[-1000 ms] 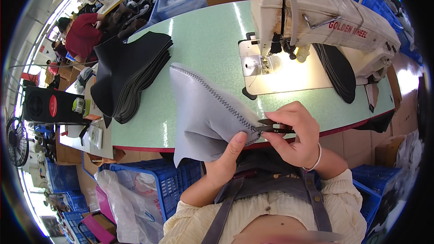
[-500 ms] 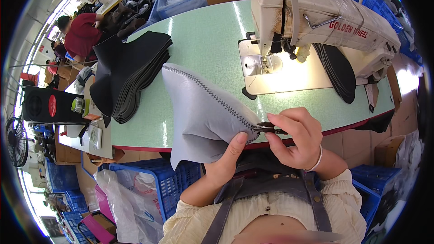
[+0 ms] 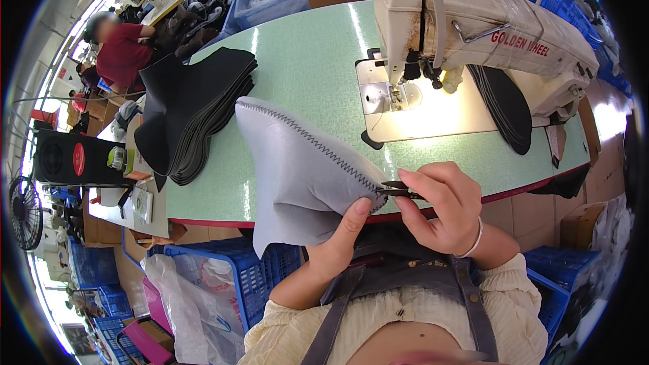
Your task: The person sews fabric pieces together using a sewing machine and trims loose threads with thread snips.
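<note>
The fingers of the left hand (image 3: 341,240) pinch the grey stitched fabric piece (image 3: 304,172) from below, at the 6 o'clock edge of the green table (image 3: 304,61). At its 3 o'clock tip, the right hand (image 3: 443,206) grips small black snips (image 3: 399,191). A sewing machine (image 3: 473,34) stands at 1 o'clock.

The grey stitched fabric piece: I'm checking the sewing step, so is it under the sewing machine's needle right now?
No: the grey stitched fabric piece is held off the cream sewing machine, between the left hand and the right hand.
</note>
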Motion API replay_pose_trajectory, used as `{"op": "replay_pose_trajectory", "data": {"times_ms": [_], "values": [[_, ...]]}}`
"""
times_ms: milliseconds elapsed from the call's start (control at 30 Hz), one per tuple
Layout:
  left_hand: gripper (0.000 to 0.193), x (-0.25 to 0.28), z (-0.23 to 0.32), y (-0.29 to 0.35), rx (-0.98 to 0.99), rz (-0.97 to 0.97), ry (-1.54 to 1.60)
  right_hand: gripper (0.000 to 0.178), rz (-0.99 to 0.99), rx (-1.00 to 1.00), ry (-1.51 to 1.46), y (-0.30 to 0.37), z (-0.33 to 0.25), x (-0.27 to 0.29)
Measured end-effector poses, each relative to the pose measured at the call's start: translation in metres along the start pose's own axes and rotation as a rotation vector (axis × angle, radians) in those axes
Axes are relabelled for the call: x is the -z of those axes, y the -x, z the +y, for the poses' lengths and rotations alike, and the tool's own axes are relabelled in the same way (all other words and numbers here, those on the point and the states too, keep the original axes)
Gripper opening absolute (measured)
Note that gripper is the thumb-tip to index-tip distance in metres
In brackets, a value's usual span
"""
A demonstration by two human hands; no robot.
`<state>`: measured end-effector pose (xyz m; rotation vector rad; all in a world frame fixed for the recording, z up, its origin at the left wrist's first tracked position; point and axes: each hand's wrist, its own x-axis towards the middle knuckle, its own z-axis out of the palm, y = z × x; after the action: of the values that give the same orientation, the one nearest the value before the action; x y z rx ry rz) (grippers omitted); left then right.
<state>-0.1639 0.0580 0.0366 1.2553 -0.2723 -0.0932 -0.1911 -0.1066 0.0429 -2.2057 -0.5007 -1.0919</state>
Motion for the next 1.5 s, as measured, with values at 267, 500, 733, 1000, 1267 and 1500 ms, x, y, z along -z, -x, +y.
{"op": "replay_pose_trajectory", "data": {"times_ms": [267, 500, 733, 1000, 1267, 1500], "values": [[0.032, -0.001, 0.003, 0.0, -0.023, -0.004, 0.009, 0.034, 0.015, -0.222, -0.344, 0.003, -0.005, -0.014], [0.032, 0.001, 0.001, -0.005, 0.053, 0.0, 0.04, 0.035, -0.026, -0.155, -0.34, 0.005, 0.001, -0.008], [0.033, -0.001, 0.005, -0.003, 0.012, -0.003, 0.033, 0.038, 0.053, -0.057, -0.18, 0.003, 0.003, 0.0], [0.035, -0.001, 0.005, -0.002, 0.013, 0.009, 0.018, 0.037, 0.05, -0.043, -0.17, 0.002, 0.002, -0.001], [0.033, -0.003, 0.004, -0.001, 0.001, -0.013, 0.045, 0.036, 0.041, -0.058, -0.183, -0.001, 0.001, -0.002], [0.033, -0.002, 0.005, 0.0, -0.024, 0.0, 0.011, 0.035, 0.028, -0.068, -0.166, -0.001, 0.0, -0.002]]}}
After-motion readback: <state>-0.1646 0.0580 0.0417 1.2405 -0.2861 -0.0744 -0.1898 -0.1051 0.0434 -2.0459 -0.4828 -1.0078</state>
